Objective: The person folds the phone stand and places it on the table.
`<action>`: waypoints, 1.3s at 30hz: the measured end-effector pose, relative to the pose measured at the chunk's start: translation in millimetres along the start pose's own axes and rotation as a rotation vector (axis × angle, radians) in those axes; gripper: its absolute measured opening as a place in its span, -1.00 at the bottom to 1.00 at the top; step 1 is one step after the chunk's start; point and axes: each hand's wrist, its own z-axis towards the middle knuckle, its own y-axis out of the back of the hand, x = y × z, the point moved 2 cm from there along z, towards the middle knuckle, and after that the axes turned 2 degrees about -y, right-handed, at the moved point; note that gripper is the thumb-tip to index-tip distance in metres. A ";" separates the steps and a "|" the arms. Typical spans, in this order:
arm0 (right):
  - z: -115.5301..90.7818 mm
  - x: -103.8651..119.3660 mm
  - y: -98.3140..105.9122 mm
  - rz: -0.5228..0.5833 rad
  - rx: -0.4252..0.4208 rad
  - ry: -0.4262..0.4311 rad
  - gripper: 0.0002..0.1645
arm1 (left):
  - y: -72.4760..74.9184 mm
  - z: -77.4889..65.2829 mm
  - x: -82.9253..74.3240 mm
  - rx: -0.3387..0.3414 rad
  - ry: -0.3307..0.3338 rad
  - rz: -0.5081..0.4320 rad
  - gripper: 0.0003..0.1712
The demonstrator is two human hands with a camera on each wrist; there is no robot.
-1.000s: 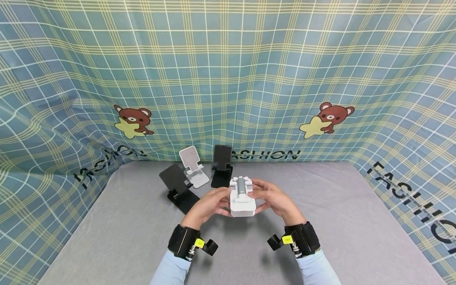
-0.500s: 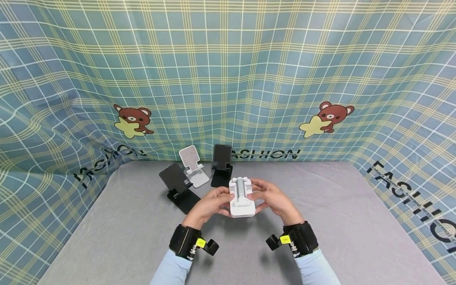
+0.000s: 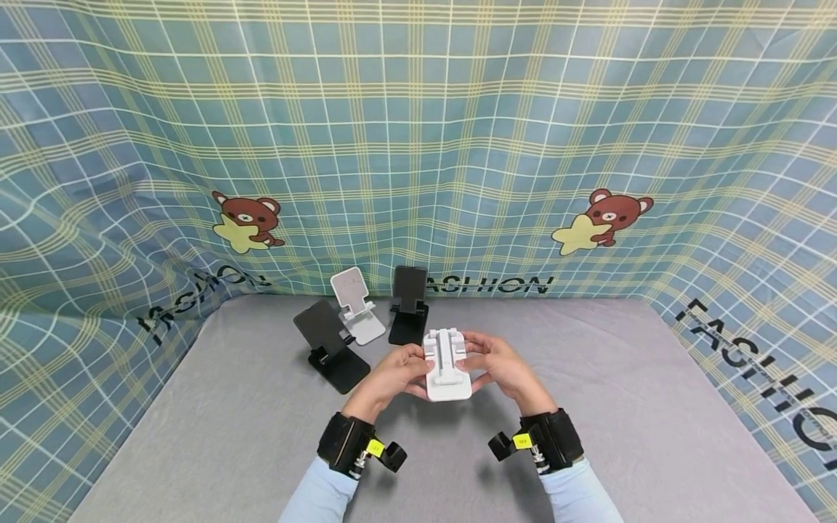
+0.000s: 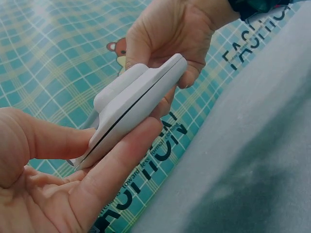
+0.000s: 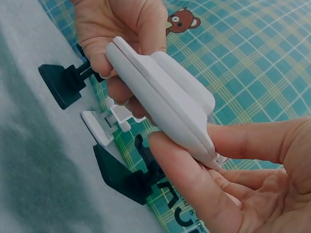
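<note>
Folded white stand (image 3: 449, 388), pinched between the thumb and fingers of the left hand (image 3: 392, 370) and right hand (image 3: 502, 365) above the gray bench (image 3: 628, 407); three opened stands (image 3: 351, 289) stand toward its far edge.

The held phone stand (image 3: 447, 369) is white, the tabletop (image 3: 608, 392) grey, the backdrop (image 3: 418, 152) blue-green with yellow-and-white plaid.

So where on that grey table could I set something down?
The grey table is bare right of the right hand, out to the plaid curtain, and left of the nearer black stand. It's crowded at back left, around that stand, the open white stand and the farther black stand, and mid-table, by the held white stand.
</note>
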 end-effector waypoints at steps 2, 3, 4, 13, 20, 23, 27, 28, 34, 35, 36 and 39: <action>-0.1 -0.2 1.6 -0.009 0.002 0.001 -0.14 | -0.9 1.7 0.0 -0.003 0.003 0.006 -0.72; -0.2 -0.4 3.0 -0.013 0.001 0.000 -0.15 | -1.8 2.8 -0.4 -0.005 0.005 0.014 -0.71; -0.5 -0.4 4.9 -0.017 -0.003 -0.002 -0.14 | -3.1 4.3 -1.1 -0.012 0.009 0.020 -0.70; -19.9 1.5 52.9 -0.081 -0.066 -0.048 -0.09 | -43.4 34.6 -13.4 -0.068 0.042 0.007 -0.72; -47.4 -5.9 101.0 -0.175 -0.099 -0.117 -0.07 | -94.6 63.7 -7.6 -0.084 0.047 -0.030 -0.81; -57.4 -11.8 118.4 -0.213 -0.105 -0.137 -0.06 | -114.9 74.8 0.0 -0.070 0.039 -0.051 -0.83; -68.9 -22.0 138.8 -0.245 -0.107 -0.157 -0.06 | -140.5 85.4 9.8 -0.064 0.042 -0.083 -0.84; -71.3 -24.6 143.3 -0.252 -0.108 -0.163 -0.06 | -146.4 87.0 12.0 -0.071 0.046 -0.092 -0.83; -80.0 -38.2 164.5 -0.293 -0.143 -0.225 -0.08 | -172.0 94.0 25.3 -0.107 0.062 -0.071 -0.74; -80.5 -40.7 166.9 -0.297 -0.147 -0.238 -0.08 | -174.6 95.1 27.1 -0.106 0.062 -0.071 -0.72; -80.5 -43.3 169.2 -0.296 -0.155 -0.255 -0.08 | -176.9 96.0 29.0 -0.109 0.063 -0.071 -0.70; -79.6 -51.9 174.5 -0.291 -0.153 -0.290 -0.07 | -182.6 96.8 33.2 -0.119 0.071 -0.060 -0.63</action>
